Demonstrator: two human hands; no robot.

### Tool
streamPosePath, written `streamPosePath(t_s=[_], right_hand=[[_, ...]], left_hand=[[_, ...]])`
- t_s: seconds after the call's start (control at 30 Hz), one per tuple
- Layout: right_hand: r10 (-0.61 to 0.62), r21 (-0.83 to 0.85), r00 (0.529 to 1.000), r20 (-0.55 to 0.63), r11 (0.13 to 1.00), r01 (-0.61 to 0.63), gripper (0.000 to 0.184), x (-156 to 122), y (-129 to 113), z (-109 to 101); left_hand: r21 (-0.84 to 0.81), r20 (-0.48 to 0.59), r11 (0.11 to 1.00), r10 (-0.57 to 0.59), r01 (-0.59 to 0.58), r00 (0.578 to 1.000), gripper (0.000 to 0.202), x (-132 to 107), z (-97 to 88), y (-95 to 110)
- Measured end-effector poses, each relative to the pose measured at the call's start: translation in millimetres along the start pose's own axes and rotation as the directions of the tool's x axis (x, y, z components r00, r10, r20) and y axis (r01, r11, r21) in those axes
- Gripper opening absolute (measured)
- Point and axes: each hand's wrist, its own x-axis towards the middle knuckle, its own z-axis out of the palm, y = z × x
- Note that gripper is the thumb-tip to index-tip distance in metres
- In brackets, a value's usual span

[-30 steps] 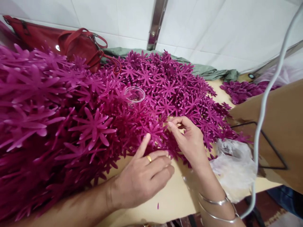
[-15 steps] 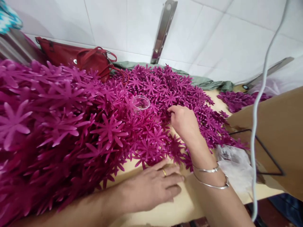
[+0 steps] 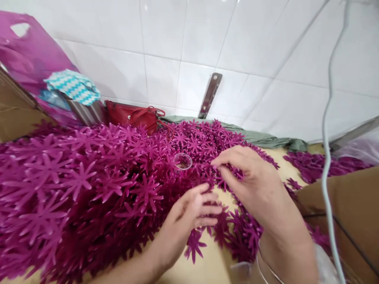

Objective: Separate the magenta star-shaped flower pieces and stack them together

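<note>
Hundreds of magenta flower cutouts (image 3: 89, 185) lie heaped on the table (image 3: 207, 264), spreading left from your hands; your left hand (image 3: 189, 215) rests loosely curled, unclenched, at the heap's near edge; keep it pinning loose pieces; your right hand (image 3: 251, 181) pinches cutouts just beside the clear cup (image 3: 182, 161); lift gently.

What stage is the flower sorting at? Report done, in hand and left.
Done: nothing visibly finished; I can't tell which flowers have been handled. In hand: the right hand pinches at magenta flowers near the small clear cup, and the left hand rests on flowers at the pile's edge by the bare table. Left: the big heap and a smaller pile lie loose.
</note>
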Motion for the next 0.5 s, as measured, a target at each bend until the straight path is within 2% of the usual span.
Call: streamPosePath(t_s=[0.07,0.13,0.2,0.27,0.3,0.37,0.4,0.43,0.5], right_hand=[[-0.111,0.073,0.977,0.182,0.992,0.099,0.014,4,-9,-7],[-0.203,0.211,0.936,0.289,0.967,0.145,0.011,10,-11,-9],[-0.192,0.343,0.953,0.236,0.934,0.103,0.012,18,-5,-4],[-0.043,0.417,0.995,0.095,0.909,-0.001,0.012,28,7,9],[0.048,0.43,0.999,0.026,0.901,-0.054,0.012,33,12,19],[0.137,0.415,0.99,0.035,0.899,-0.139,0.014,40,21,43],[0.136,0.393,0.987,0.083,0.906,-0.158,0.014,43,23,56],[0.127,0.355,0.98,0.151,0.919,-0.174,0.015,44,24,67],[0.104,0.312,0.973,0.207,0.935,-0.167,0.016,45,24,84]], left_hand=[[-0.272,-0.096,0.962,-0.06,0.032,0.994,0.059,10,10.8,15],[-0.379,-0.216,0.925,-0.104,0.015,0.971,0.048,21,18.5,32],[-0.392,-0.387,0.917,-0.089,-0.076,0.918,0.039,30,23.9,51],[-0.359,-0.54,0.9,0.016,-0.247,0.842,0.036,40,27.8,71],[-0.331,-0.594,0.883,0.078,-0.332,0.801,0.034,44,29.2,81],[-0.277,-0.631,0.845,0.199,-0.457,0.75,0.035,55,30.1,96],[-0.251,-0.634,0.83,0.248,-0.498,0.733,0.036,60,29.4,101],[-0.227,-0.625,0.821,0.289,-0.523,0.725,0.036,66,27.6,104],[-0.187,-0.595,0.822,0.341,-0.537,0.728,0.035,76,20.9,105]])
